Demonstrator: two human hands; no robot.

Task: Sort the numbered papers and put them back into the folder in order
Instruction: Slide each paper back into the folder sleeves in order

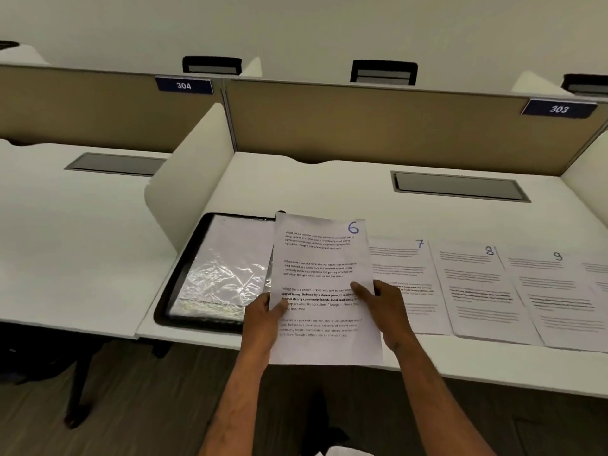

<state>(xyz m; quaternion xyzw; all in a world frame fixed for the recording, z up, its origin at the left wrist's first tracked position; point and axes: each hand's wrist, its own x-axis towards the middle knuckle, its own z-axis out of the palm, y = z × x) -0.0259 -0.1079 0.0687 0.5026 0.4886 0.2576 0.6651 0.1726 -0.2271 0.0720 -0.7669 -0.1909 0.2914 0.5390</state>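
Note:
I hold a white printed sheet marked 6 (324, 274) upright above the desk's front edge. My left hand (263, 319) pinches its left edge, thumb on the front. My right hand (383, 309) pinches its right edge the same way. A black folder (184, 274) lies open on the desk to the left, its shiny plastic sleeves (227, 271) facing up, partly covered by the sheet. To the right, flat on the desk, lie the sheets marked 7 (408, 258), 8 (477, 284) and 9 (556, 291), overlapping in a row.
A white side divider (194, 179) stands just left of the folder. A tan back panel (378, 123) closes the desk, with a grey cable hatch (460, 187) in front of it. Another sheet (597, 274) is cut off at the right edge.

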